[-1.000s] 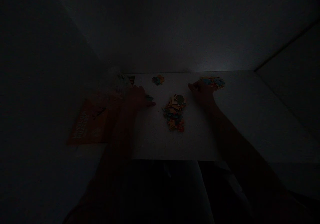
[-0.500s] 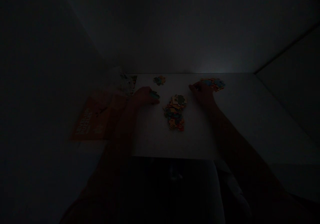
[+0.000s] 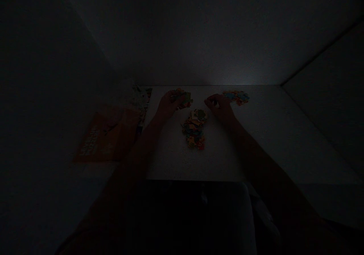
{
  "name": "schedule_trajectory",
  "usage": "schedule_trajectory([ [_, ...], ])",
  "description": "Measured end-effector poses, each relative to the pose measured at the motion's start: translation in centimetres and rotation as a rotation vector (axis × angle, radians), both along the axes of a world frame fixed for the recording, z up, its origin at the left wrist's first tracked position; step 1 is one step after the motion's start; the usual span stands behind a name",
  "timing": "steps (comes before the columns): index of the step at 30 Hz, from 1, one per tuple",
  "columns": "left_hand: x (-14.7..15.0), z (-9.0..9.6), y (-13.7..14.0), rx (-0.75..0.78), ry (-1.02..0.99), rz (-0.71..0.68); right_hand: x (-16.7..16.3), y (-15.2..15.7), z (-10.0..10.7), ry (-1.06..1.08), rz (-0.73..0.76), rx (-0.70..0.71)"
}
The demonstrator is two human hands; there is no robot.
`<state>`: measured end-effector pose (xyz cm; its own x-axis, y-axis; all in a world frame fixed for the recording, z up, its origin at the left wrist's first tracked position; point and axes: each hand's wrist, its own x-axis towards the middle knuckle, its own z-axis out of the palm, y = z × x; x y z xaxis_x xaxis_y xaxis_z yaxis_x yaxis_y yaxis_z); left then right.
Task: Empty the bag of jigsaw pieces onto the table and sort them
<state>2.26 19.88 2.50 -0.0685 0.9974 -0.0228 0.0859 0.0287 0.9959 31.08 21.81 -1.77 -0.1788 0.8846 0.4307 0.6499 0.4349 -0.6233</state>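
The scene is very dark. At the back left of the white table (image 3: pixel 170 164), my left hand (image 3: pixel 167 105) is closed around several jigsaw puzzle pieces (image 3: pixel 186 96), green and reddish. My right hand (image 3: pixel 221 106) is over the table to the right, its thumb and fingertips pinched together; whatever is between them, if anything, is too dark to see. A long heap of mixed puzzle pieces (image 3: pixel 195 128) lies between my two forearms, with a pale piece bearing a green shape at its far end. Just behind my right hand sits a pile of blue and orange puzzle pieces (image 3: pixel 237 96).
To the left lies an orange puzzle packet (image 3: pixel 106 137) with white lettering. Clear crumpled plastic (image 3: pixel 133 95) rests behind it, near a patterned sheet or card partly covered. A wall (image 3: pixel 199 50) rises along the table's back edge.
My left hand has moved up and right with its pieces, to where a small pile lay at the back. My right hand has shifted slightly left, away from the blue and orange pile.
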Motion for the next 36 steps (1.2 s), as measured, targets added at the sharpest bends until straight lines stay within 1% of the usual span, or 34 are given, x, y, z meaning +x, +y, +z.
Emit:
schedule_trajectory([
  [1,0.2,0.0,-0.1,0.002,0.004,-0.013,-0.4,-0.3,0.3,0.015,0.044,-0.005],
  [4,0.5,-0.1,-0.4,0.032,-0.006,-0.111,-1.4,-0.9,0.9,0.064,0.188,-0.060],
  [7,0.7,-0.5,-0.5,0.063,-0.039,-0.157,-2.1,-1.0,1.0,0.137,0.253,-0.113],
  [9,0.8,-0.8,-0.4,0.059,-0.072,-0.153,-2.2,-0.8,0.9,0.182,0.240,-0.142],
  [12,0.5,-1.1,-0.1,0.048,-0.082,-0.103,-2.2,-0.4,0.8,0.252,0.158,-0.174],
  [16,-0.9,-1.2,0.4,0.113,0.055,0.008,-1.8,0.4,0.5,0.383,0.084,-0.143],
  [18,-1.6,-1.3,0.7,0.112,0.098,0.049,-1.6,0.8,0.2,0.451,0.067,-0.161],
  [20,-2.0,-1.5,0.9,0.096,0.089,0.070,-1.5,1.2,-0.1,0.516,0.058,-0.196],
  [23,-2.0,-1.6,1.2,0.074,0.055,0.067,-1.4,1.5,-0.6,0.577,0.107,-0.215],
  [27,-1.8,-1.6,1.1,0.067,0.034,0.052,-1.1,1.7,-1.1,0.563,0.169,-0.220],
  [33,-1.1,-0.7,0.7,0.008,-0.013,0.108,-1.0,1.9,-1.1,0.516,0.139,-0.200],
  [36,-1.0,-0.4,0.5,0.008,-0.046,0.104,-1.0,1.8,-0.8,0.501,0.127,-0.227],
])
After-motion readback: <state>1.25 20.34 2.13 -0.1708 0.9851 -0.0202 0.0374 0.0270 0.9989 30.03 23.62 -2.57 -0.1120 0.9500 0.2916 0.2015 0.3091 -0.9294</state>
